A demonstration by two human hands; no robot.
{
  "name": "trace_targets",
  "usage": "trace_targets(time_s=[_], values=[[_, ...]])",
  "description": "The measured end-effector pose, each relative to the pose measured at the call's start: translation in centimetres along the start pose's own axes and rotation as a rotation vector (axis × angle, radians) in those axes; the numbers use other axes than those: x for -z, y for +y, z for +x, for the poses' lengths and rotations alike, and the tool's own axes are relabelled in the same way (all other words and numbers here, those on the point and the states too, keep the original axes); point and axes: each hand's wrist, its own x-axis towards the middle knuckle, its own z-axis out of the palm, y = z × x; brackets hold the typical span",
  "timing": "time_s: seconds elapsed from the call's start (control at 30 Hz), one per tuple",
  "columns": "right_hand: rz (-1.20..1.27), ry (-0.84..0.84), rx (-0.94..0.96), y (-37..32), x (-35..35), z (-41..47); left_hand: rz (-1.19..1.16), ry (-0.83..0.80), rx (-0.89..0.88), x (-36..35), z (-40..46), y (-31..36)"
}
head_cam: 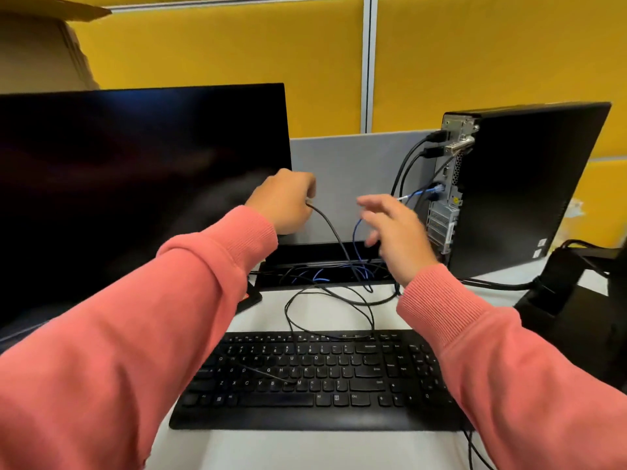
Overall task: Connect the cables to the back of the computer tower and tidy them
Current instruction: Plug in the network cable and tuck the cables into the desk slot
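The black computer tower (522,191) stands at the right with its rear panel (446,198) turned towards me. Two black cables (412,157) sit plugged in near its top, and a blue network cable (419,193) is plugged in lower down. My left hand (288,201) is closed around the end of a thin black cable (334,232), just right of the monitor's edge. That cable trails down into the desk's cable slot (325,269). My right hand (395,232) hovers blurred with spread fingers left of the rear panel, holding nothing.
A large dark monitor (135,191) fills the left. A black keyboard (319,374) lies in front with thin cables looped over it. A black stand (576,293) sits at the right edge. A grey divider (356,178) and yellow partitions (237,45) close the back.
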Motion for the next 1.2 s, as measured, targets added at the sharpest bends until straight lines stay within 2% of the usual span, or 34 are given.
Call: trace_targets(time_s=[0.13,0.23,0.27,0.33,0.4,0.47,0.5,0.57,0.63,0.7,0.73,0.8,0.87,0.9,0.97,1.03,1.1,1.2], values=[[-0.261,-0.447,-0.029,-2.1,-2.1,0.1,-0.009,-0.006,-0.064,-0.8,0.5,1.6],[-0.04,-0.553,-0.18,-2.1,-1.9,1.3,-0.067,0.037,-0.101,-0.2,0.5,0.8],[0.076,-0.535,-0.256,-2.1,-1.3,2.1,-0.085,0.053,-0.119,0.1,0.3,0.1],[0.29,-0.373,-0.378,-2.3,0.5,4.0,-0.134,0.058,-0.128,0.5,-0.6,-1.8],[0.512,-0.086,-0.447,-2.5,2.0,6.2,-0.131,0.008,-0.078,0.1,-1.9,-3.9],[0.697,0.187,-0.468,-2.6,2.6,7.7,-0.098,-0.132,0.004,-0.9,-3.3,-6.1],[0.72,0.281,-0.454,-2.5,2.7,8.1,-0.079,-0.214,0.041,-1.5,-3.9,-6.8],[0.62,0.362,-0.409,-1.7,2.2,8.7,-0.06,-0.323,0.114,-2.7,-4.5,-8.0],[0.443,0.369,-0.328,-0.6,1.0,8.6,-0.112,-0.36,0.189,-3.6,-4.7,-8.2],[0.362,0.356,-0.263,0.9,-0.2,8.1,-0.296,-0.35,0.26,-4.5,-4.7,-7.7],[0.361,0.34,-0.249,1.7,-0.8,7.7,-0.428,-0.312,0.283,-4.8,-4.6,-7.2],[0.324,0.274,-0.245,3.5,-1.9,6.8,-0.699,-0.132,0.297,-5.6,-4.2,-6.1],[0.281,0.201,-0.279,5.3,-2.6,6.0,-0.875,0.027,0.263,-6.3,-3.9,-4.9],[0.279,0.175,-0.299,6.2,-3.0,5.5,-0.915,0.041,0.225,-6.9,-3.9,-4.5],[0.291,0.156,-0.323,7.8,-3.3,4.9,-0.839,-0.03,0.113,-8.9,-4.6,-4.5],[0.278,0.158,-0.31,9.2,-3.4,4.5,-0.632,-0.187,-0.015,-11.4,-5.9,-5.1],[0.212,0.134,-0.294,10.2,-3.5,4.2,-0.455,-0.266,-0.086,-13.5,-7.1,-5.8],[0.029,0.074,-0.267,11.5,-3.8,4.2,-0.251,-0.387,0.091,-14.5,-7.3,-6.5]])
